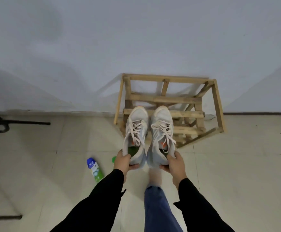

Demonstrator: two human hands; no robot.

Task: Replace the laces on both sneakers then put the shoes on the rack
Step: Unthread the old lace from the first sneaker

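Two white sneakers with pale laces and orange tongue marks are held side by side in the air, toes pointing away from me. My left hand (123,162) grips the heel of the left sneaker (136,131). My right hand (174,164) grips the heel of the right sneaker (161,131). Both shoes are laced, with loose lace ends hanging. A wooden slatted rack (168,101) stands against the wall just beyond them, and the toes overlap its left front part in the view.
A blue-capped green and white spray bottle (94,169) lies on the tiled floor to the left, beside a small green object (114,159). Black metal legs (4,124) stand at the far left. My leg and foot (154,180) are below the shoes.
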